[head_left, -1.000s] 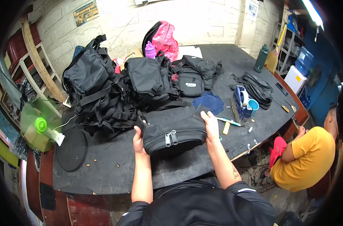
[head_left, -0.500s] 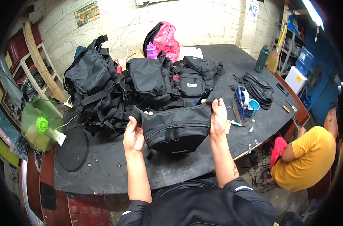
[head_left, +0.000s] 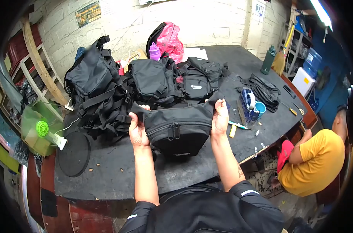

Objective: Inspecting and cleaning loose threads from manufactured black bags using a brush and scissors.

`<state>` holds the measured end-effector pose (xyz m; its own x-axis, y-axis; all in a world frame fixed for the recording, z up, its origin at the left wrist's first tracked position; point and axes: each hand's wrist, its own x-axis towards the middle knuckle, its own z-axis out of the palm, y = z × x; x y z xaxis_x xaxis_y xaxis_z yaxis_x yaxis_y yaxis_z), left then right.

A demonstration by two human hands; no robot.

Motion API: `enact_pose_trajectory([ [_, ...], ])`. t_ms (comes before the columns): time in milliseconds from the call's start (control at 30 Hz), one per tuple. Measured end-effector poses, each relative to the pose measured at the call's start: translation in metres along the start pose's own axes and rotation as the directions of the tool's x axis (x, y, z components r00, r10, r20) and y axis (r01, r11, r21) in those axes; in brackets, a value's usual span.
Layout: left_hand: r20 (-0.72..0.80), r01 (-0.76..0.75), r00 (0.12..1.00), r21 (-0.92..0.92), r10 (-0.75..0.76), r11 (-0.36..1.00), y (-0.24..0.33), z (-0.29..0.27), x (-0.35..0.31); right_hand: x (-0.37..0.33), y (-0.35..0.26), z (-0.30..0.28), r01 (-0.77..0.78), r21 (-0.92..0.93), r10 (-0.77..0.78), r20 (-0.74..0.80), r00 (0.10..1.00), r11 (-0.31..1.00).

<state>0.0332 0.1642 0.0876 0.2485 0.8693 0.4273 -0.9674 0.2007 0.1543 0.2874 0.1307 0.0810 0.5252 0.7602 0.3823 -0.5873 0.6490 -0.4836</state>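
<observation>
A black waist bag (head_left: 178, 136) with a curved double zipper faces me, held up by its two side wings over the near part of the dark table (head_left: 106, 182). My left hand (head_left: 139, 130) grips the left wing, thumb in front and fingers behind. On the other wing, my right hand (head_left: 220, 120) is closed the same way. Both zipper pulls hang together near the middle of the bag's top seam. Right behind it stand more black bags: one in the middle (head_left: 151, 79), one at right (head_left: 201, 79), and a strap-covered heap (head_left: 95, 77) at left.
A pink bag (head_left: 171, 40) and a purple bottle (head_left: 154, 51) stand at the back. To the right are a blue cup (head_left: 260, 108), a dark green bottle (head_left: 268, 60) and a screwdriver (head_left: 293, 111). A green fan (head_left: 42, 128) is at left. Someone in a yellow shirt (head_left: 314, 163) sits at right.
The waist bag has shifted slightly left in my hands, and its front has tilted so the lower panel shows more. Both hands keep their hold on the wings.
</observation>
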Motion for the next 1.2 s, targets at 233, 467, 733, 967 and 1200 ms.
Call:
enact_pose_trajectory([
  [233, -0.04, 0.029, 0.999, -0.055, -0.031, 0.998, 0.0, -0.006, 0.0, 0.002, 0.001, 0.009, 0.087, 0.005, -0.087, -0.009, 0.996, 0.996],
  [467, -0.106, 0.04, 0.994, 0.007, -0.039, 0.999, -0.001, -0.01, 0.01, 0.014, 0.012, -0.01, -0.023, 0.01, 0.023, -0.016, 1.0, 1.0],
  [733, -0.248, 0.144, 0.965, 0.24, -0.082, 0.96, 0.006, -0.031, 0.04, 0.036, 0.034, -0.03, -0.236, 0.147, 0.241, -0.016, 0.97, 0.96],
  [967, -0.452, 0.217, 0.889, 0.286, -0.069, 0.933, 0.006, -0.026, 0.052, 0.05, 0.05, -0.044, -0.389, 0.263, 0.433, -0.137, 0.891, 0.883],
  [1200, -0.573, 0.249, 0.82, 0.361, 0.003, 0.899, 0.004, -0.038, 0.066, 0.055, 0.055, -0.041, -0.449, 0.263, 0.501, -0.177, 0.847, 0.854],
])
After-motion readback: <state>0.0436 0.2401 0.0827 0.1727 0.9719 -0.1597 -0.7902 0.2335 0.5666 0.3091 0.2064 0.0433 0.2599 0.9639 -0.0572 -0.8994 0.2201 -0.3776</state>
